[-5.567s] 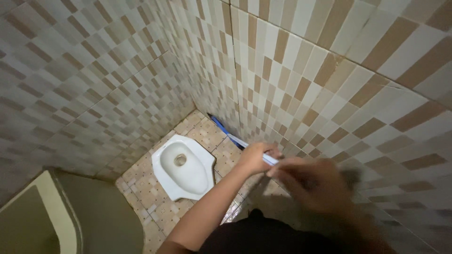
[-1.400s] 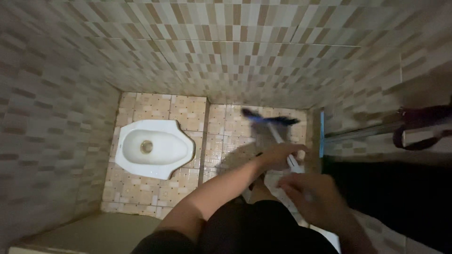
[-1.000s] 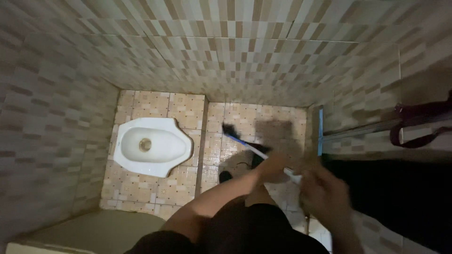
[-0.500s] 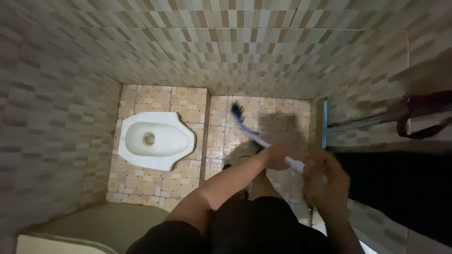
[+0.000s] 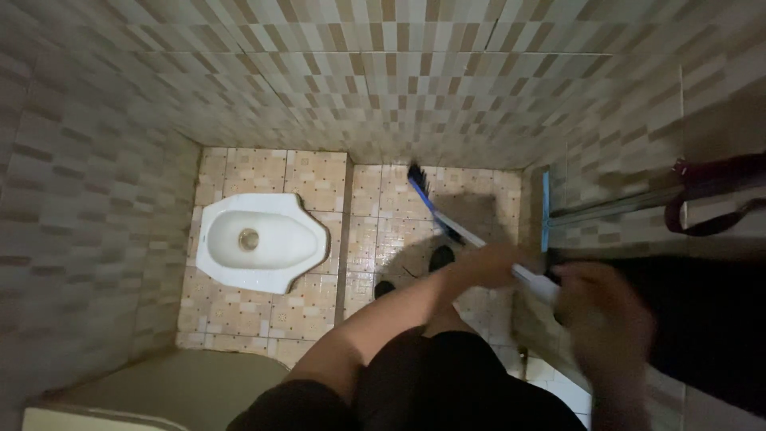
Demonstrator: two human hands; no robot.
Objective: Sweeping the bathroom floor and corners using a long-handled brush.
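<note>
- Your left hand [image 5: 495, 266] was closed around the white handle of a long floor brush [image 5: 467, 234], right of the frame's centre.
- Your right hand [image 5: 610, 319], blurred at lower right, seemed clenched on the handle's near end; the blur left that grip uncertain.
- The brush's dark bristle head [image 5: 416, 177] sat on the wet tiled floor [image 5: 319, 179], against the back wall at upper centre.
- Your dark shoes [image 5: 439, 257] stood on glossy tiles just below the handle; you could have slipped there.
- The white squat toilet [image 5: 259, 243] lay left of centre, apart from the brush; a wide stroke could have knocked its rim or flicked dirty water onto your legs.
- A red strap [image 5: 710, 203] hung at the right edge, where a handle swing might have snagged it.
</note>
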